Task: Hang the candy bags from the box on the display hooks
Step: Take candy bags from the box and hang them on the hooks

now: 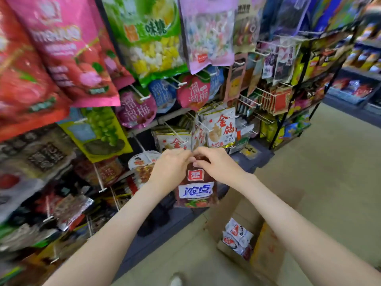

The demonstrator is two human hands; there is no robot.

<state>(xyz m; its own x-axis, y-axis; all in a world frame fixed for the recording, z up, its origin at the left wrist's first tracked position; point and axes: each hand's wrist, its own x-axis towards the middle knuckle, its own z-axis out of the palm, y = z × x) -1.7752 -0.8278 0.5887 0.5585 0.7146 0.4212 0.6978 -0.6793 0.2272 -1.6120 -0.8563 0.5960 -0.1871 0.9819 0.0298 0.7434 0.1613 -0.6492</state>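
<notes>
**Dark red plastic candy bag (194,187) pinched by its top at the rack**

The bag, with its white and blue label facing the wearer, hangs at the centre of the view, just in front of the lower rows of the display. Both hands hold it by its top edge. The left hand (172,165) pinches the strip from 9 o'clock, the right hand (216,163) from 3 o'clock, and their fingertips nearly meet over the middle. Held this way the body of the bag falls free, and the hang hole probably stays flat and easy to aim. The hole itself is hidden under the fingers, so I cannot tell whether a hook has entered it.

At 12 o'clock from the hands, white wire hooks (175,132) stick out towards the wearer, carrying gold and white snack packs (219,129). The likely target is one of these low hooks.

At 5 o'clock, on the beige floor (329,172), the brown cardboard box (266,250) stands open within easy reach. White and red packets (237,234) lie inside, so more remains to hang.
</notes>
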